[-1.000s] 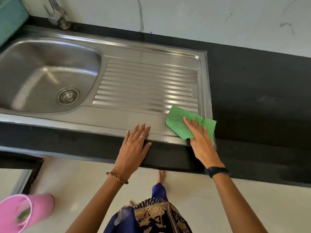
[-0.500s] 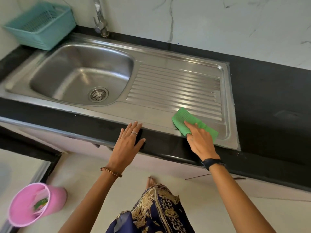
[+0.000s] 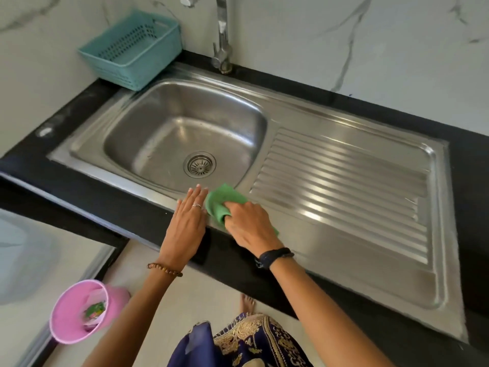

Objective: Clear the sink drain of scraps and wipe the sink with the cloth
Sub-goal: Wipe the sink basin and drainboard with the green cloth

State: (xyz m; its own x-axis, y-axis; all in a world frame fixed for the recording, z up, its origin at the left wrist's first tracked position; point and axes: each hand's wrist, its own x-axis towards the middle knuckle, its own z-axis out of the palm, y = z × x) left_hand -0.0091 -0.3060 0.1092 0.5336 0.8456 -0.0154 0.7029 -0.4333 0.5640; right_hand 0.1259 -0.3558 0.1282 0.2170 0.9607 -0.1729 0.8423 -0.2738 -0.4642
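A steel sink (image 3: pixel 344 260) with a ribbed draining board is set in a black counter. Its round drain strainer (image 3: pixel 199 164) shows no scraps. My right hand (image 3: pixel 250 223) grips a bunched green cloth (image 3: pixel 219 202) and presses it on the sink's front rim, just in front of the bowl. My left hand (image 3: pixel 186 226) lies flat beside it on the rim and counter edge, fingers spread and touching the cloth, holding nothing.
A teal plastic basket (image 3: pixel 132 49) stands at the counter's back left corner. The tap (image 3: pixel 222 35) rises behind the bowl. A pink bin (image 3: pixel 82 311) with waste in it stands on the floor at lower left. The black counter (image 3: pixel 471 181) continues to the right.
My right hand has slid the cloth left along the front rim, from the draining board's right end to beside my left hand, bunching it up. The view has swung left.
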